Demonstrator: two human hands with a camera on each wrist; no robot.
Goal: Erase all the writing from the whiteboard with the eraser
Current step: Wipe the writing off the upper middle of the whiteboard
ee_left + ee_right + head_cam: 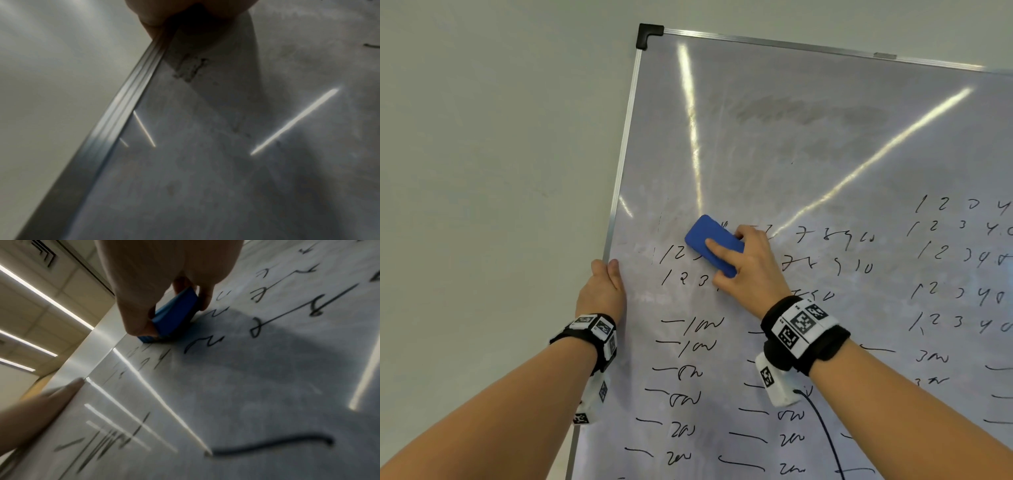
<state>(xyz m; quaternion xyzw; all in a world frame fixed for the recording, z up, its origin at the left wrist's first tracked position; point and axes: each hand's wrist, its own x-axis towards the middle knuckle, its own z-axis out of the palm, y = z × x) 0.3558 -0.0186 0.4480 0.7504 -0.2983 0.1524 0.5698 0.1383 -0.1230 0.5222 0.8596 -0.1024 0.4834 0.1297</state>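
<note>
The whiteboard [808, 144] hangs on a pale wall [500, 137], and its top part looks wiped, with only grey smears there. The blue eraser [714, 241] lies flat on the board near the left side, on top of the first rows of numbers [681, 267]. Many more rows of numbers and squiggles [688, 373] fill the middle, the right side and the bottom, so most of the job looks not done yet. Some things could go wrong from here. If the push on the eraser is too soft, or only one edge of it touches, the ink may smear into grey marks and not come off. If the strokes are too far apart, thin lines of writing may be left between them. The rows at the far right and far down could be missed, as they run past the edge of the head view. The board might also wobble if the steady hold on its side lets go. The right hand [751, 267] grips the eraser, with one finger lying along its back and the thumb and other fingers pinching its sides. The left hand [602, 291] holds the metal frame [619, 171] at the board's left edge, thumb on the front and fingers curled round behind.
</note>
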